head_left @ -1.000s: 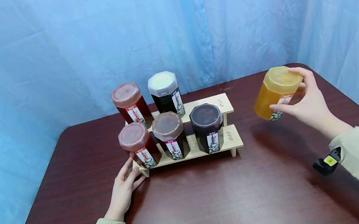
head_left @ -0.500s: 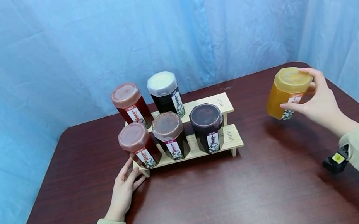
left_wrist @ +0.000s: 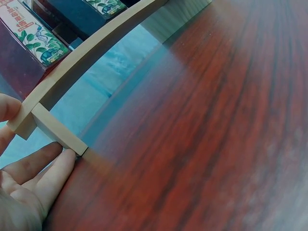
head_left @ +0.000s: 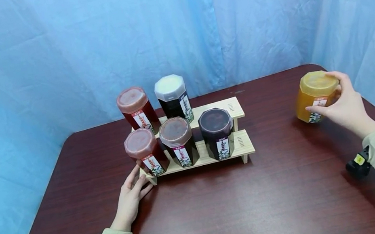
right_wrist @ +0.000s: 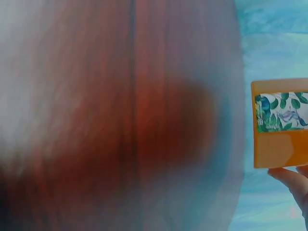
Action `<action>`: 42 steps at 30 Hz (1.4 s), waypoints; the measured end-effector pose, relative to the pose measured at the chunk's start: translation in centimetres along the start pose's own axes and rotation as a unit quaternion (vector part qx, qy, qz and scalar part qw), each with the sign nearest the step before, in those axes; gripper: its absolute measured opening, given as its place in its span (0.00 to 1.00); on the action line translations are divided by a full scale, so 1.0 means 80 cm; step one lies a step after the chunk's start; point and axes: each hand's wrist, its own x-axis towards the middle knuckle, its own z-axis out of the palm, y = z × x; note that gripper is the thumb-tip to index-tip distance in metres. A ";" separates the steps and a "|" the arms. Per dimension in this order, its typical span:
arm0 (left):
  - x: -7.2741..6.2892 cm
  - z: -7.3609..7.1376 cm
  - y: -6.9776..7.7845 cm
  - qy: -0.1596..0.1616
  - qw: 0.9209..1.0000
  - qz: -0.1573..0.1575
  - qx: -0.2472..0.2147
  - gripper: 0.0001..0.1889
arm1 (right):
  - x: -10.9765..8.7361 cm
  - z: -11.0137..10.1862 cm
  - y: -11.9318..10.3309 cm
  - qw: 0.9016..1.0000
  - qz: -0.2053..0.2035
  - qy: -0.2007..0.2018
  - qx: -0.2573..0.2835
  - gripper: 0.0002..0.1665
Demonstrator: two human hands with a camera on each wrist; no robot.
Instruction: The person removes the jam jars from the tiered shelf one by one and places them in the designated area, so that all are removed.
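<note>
Farther right than a moment ago, the yellow eight-sided jar (head_left: pixel 310 94) sits in the right hand's (head_left: pixel 348 108) grasp — thumb on its label, index finger at the translucent lid — just above the glossy, dark wood-grained table (head_left: pixel 203 216). At left, the left hand (head_left: pixel 129 197) grips the near left corner of a pale wooden two-tier rack (head_left: pixel 246 144), well apart from that yellow jar. Its near tier bears three dark, labelled jars (head_left: pixel 180 151), its far tier two more, with wrinkled blue cloth (head_left: pixel 88 46) hanging beyond.
</note>
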 end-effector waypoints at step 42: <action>-0.001 0.000 0.000 -0.002 1.000 0.003 -0.005 0.29 | 0.029 -0.030 0.046 0.995 0.015 -0.073 -0.071 0.60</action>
